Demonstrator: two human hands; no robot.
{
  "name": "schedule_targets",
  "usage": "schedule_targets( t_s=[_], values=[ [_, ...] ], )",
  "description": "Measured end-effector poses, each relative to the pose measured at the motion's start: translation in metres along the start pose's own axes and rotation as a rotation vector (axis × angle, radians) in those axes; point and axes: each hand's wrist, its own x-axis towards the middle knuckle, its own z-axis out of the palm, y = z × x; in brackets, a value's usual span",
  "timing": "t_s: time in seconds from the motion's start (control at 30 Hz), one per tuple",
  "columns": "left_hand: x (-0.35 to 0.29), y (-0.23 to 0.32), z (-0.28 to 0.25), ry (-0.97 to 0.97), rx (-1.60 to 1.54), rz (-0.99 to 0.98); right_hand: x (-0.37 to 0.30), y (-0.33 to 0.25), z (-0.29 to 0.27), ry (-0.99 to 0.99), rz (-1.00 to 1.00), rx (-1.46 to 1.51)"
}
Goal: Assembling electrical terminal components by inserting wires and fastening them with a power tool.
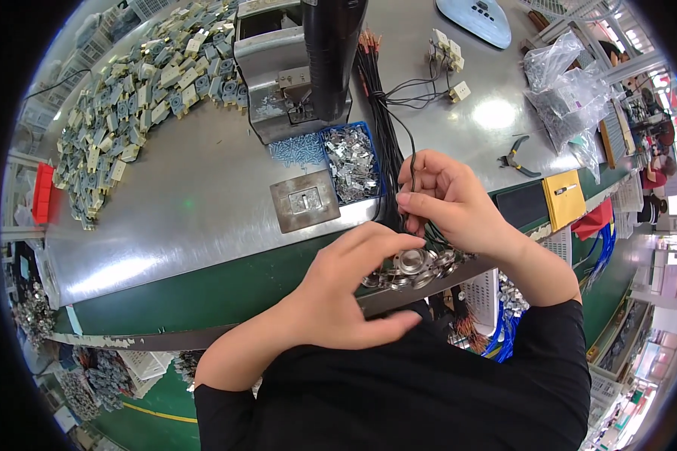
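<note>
My right hand [451,195] is closed, with thumb and forefinger pinching a thin black cable [413,154] near the table's front edge. The cable comes from a long bundle of black cables [384,124] running away from me. To its left, my left hand [338,282] is held with thumb and fingers apart, and nothing shows between them. Its fingertips are close to a heap of round, shiny metal parts [411,261] at the table's edge; I cannot tell whether they touch. Ahead of my hands stands a blue bin [381,161] of small metal clips [352,161].
A machine with a black column [331,68] stands ahead, with blue screws [297,150] and a metal fixture plate [286,210] before it. Grey and cream connectors [150,94] are piled at left. On the right lie pliers [515,159], plastic bags [568,101] and a yellow notebook [563,210].
</note>
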Motion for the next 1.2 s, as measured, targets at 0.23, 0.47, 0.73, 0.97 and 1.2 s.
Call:
schedule_targets(
  t_s=[0.23,0.47,0.73,0.97,1.2],
  values=[
    [-0.01,-0.008,0.001,0.163,0.62,0.213,-0.002,0.002,-0.001,0.003,0.005,-0.016],
    [-0.033,-0.011,0.027,0.295,0.15,-0.096,-0.001,-0.005,0.001,0.048,-0.019,0.027],
    [-0.043,-0.025,0.009,0.145,0.291,0.078,-0.008,-0.018,-0.014,0.237,-0.041,0.194],
    [-0.048,-0.013,-0.001,-0.082,0.622,0.085,-0.005,-0.028,-0.042,0.123,-0.252,0.223],
    [-0.026,-0.004,-0.022,-0.089,0.525,0.148,0.025,-0.047,-0.024,-0.034,-0.782,-0.921]
  ],
)
